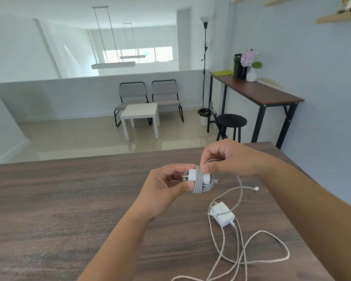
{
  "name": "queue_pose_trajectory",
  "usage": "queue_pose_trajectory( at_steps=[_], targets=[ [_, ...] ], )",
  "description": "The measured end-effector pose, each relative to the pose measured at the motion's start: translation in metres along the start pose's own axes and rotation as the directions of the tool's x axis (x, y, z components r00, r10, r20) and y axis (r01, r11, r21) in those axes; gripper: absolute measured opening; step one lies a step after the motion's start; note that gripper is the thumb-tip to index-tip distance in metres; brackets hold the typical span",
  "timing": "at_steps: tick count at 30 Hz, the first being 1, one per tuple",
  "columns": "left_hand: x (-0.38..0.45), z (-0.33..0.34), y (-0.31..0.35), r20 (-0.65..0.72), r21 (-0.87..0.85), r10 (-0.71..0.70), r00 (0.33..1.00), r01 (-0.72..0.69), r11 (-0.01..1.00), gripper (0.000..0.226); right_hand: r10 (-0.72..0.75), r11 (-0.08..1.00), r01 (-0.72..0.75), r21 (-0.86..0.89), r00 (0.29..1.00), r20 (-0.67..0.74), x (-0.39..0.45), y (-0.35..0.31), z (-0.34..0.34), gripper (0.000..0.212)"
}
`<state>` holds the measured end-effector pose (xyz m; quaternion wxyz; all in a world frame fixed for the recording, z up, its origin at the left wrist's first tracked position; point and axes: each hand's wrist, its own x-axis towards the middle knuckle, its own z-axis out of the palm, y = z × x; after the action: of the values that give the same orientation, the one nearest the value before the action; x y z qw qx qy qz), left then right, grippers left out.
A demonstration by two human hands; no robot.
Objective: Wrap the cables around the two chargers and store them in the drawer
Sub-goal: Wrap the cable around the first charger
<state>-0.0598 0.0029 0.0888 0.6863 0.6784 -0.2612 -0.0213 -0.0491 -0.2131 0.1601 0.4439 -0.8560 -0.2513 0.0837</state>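
I hold a white charger (pixel 205 178) above the dark wooden table (pixel 69 199), with its grey cable (pixel 199 186) wound around it in several turns. My left hand (pixel 166 185) grips the plug end of this charger. My right hand (pixel 227 159) pinches the cable at the top of the coil. A short cable tail with its connector (pixel 218 181) sticks out to the right. A second white charger (pixel 223 213) lies on the table below, its pale cable (pixel 267 260) loose in wide loops, connector end (pixel 256 188) near my right wrist. No drawer is visible.
The table's far edge (pixel 130 155) runs just beyond my hands, its right edge under my right forearm. Behind stand a white side table (pixel 140 112), two grey chairs, a black stool (pixel 232 120) and a tall desk (pixel 261 92) along the blue wall.
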Motion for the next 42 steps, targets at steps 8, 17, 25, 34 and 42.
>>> queue_pose_trajectory(
  at_steps=[8,17,25,34,42],
  targets=[
    [0.001,0.001,0.002,0.054,-0.051,0.042,0.998,-0.039,0.998,0.035,0.054,0.948,-0.064,0.312,0.998,0.042,0.000,0.013,0.002,0.012],
    [0.004,0.013,-0.008,-0.111,-0.404,-0.031,0.993,-0.016,0.915,0.050,0.059,0.886,0.114,0.450,0.934,-0.354,0.003,0.029,0.028,0.011],
    [0.004,0.031,-0.012,-0.238,-0.659,-0.197,0.951,-0.009,0.752,0.023,-0.011,0.997,0.052,0.052,0.804,-0.594,0.000,0.045,0.064,0.014],
    [0.010,0.045,-0.006,-0.346,-0.725,-0.292,0.892,-0.056,0.687,0.031,-0.288,0.912,0.004,-0.410,0.717,-0.635,0.000,0.043,0.072,0.017],
    [0.013,0.051,-0.002,-0.402,-0.719,-0.297,0.866,-0.098,0.688,0.027,-0.194,0.961,0.005,-0.277,0.726,-0.660,-0.002,0.040,0.079,0.012]
  ],
)
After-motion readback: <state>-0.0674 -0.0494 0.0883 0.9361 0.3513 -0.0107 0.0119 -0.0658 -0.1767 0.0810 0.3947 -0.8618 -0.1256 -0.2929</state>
